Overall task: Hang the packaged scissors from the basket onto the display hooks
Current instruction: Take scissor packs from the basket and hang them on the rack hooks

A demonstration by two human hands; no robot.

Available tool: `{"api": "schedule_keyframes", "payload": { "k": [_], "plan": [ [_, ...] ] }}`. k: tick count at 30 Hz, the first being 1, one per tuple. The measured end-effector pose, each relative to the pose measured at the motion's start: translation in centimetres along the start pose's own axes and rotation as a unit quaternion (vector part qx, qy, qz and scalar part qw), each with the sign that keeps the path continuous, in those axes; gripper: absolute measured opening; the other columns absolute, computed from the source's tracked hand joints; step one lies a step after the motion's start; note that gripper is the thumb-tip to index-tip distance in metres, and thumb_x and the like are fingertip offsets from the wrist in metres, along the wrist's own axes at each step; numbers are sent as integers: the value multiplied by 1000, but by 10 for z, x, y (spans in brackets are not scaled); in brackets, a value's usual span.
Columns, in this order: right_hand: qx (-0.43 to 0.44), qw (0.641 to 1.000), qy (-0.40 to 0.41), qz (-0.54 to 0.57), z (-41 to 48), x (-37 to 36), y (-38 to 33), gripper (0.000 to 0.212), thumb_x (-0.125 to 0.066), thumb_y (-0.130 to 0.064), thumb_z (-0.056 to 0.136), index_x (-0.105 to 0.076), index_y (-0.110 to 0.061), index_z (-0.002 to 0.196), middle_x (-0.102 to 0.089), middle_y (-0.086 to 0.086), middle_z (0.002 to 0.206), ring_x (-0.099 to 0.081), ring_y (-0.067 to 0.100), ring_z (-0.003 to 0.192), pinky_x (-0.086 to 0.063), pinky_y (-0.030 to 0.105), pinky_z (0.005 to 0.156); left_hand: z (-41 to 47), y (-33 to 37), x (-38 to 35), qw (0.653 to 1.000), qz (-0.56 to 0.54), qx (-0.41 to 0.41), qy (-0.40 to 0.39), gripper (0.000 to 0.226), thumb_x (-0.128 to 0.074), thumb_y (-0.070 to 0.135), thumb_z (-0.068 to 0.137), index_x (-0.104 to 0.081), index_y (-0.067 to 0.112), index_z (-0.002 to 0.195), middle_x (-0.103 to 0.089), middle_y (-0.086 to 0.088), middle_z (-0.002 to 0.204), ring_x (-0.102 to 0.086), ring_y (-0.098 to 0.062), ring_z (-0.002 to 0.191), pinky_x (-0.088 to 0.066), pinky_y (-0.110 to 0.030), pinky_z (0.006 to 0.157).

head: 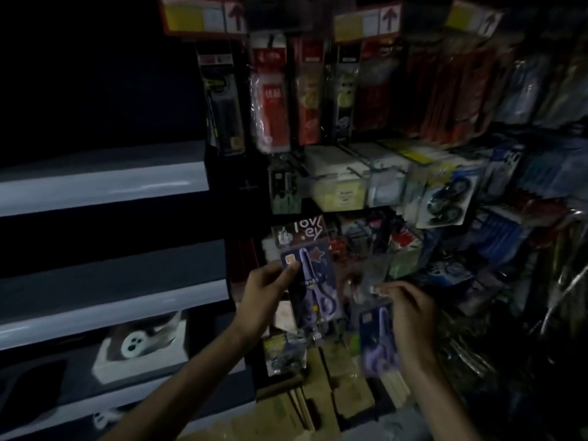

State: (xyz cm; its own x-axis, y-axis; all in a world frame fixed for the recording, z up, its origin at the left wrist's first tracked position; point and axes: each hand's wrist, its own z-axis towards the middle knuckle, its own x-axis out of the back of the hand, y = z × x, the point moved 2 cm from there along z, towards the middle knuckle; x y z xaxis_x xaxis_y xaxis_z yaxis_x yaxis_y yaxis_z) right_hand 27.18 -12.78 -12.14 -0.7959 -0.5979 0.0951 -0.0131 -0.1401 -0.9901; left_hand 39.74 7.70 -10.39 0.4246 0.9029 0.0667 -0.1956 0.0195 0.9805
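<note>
**Two scissor packs raised toward the hanging display**

Head view: the person is facing a dim rack of hanging goods (350,90), with pale grey shelves (105,189) running off to the left and yellow-and-red price labels (203,17) along the top.

The left hand (265,292) is pinching a carded pack of purple scissors (313,281). Its thumb is lying on the front near the upper left corner and its fingers are going behind. It is holding the pack upright and facing forward, probably so the top edge can be offered to a hook.

The right hand (413,310) is gripping a second purple scissors pack (378,342) by its clear top, fingers curled over it. That pack is hanging lower and is blurred. It looks to be waiting its turn.

Both packs are sitting in front of the lower rows of hung packets, just beside each other and not touching. The display hooks are too dark to make out, so the target hook cannot be told. The basket is not showing.

Judging by this, neither pack is hung yet. The dark, crowded rack is likely to make finding the hook tip and threading the hang hole fiddly.
</note>
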Motion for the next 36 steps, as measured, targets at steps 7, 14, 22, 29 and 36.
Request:
{"api": "schedule_keyframes", "payload": {
  "k": [7, 14, 22, 29, 36],
  "plan": [
    [-29, 999, -31, -22, 58, -48, -23, 53, -51, -40, 99, -37, -14, 56, -36, -3, 48, -37, 20, 47, -30, 34, 57, 61, -13, 6, 999, -28, -26, -11, 51, -65, 35, 98, -60, -13, 83, -62, -13, 77, -60, -17, 75, -48, -27, 65],
    [71, 987, -135, -47, 91, -82, -32, 64, -70, -48, 95, -41, -4, 59, -32, 18, 54, -33, 20, 50, -25, 32, 59, 86, -32, 19, 998, 2, 1, -60, 36, -65, 29, 99, -76, -6, 98, -76, -25, 99, -70, -21, 87, -52, -36, 76],
    [90, 970, -224, 43, 87, -92, -37, 18, -72, -35, 93, -79, -19, 97, -77, -1, 94, -73, 13, 92, -55, 28, 77, 86, -29, 6, 993, 14, 2, -117, 27, -63, 20, 101, -78, -1, 109, -80, -15, 107, -77, -28, 100, -61, -34, 85],
    [54, 966, -227, 112, 88, -83, -27, 11, -69, -24, 97, -79, -24, 101, -79, -9, 99, -73, 4, 98, -57, 20, 80, 84, -22, -10, 997, 32, 12, -75, 30, -65, 23, 101, -77, -3, 108, -77, -24, 107, -75, -36, 101, -57, -58, 89],
    [87, 960, -236, 124, 97, -85, -22, 9, -69, -19, 97, -77, -21, 100, -79, -12, 96, -72, 1, 94, -51, 10, 74, 78, -10, -13, 994, 101, 5, -39, 18, -64, 22, 103, -77, 12, 110, -80, -2, 104, -77, -21, 100, -62, -43, 83]
  ]
}}
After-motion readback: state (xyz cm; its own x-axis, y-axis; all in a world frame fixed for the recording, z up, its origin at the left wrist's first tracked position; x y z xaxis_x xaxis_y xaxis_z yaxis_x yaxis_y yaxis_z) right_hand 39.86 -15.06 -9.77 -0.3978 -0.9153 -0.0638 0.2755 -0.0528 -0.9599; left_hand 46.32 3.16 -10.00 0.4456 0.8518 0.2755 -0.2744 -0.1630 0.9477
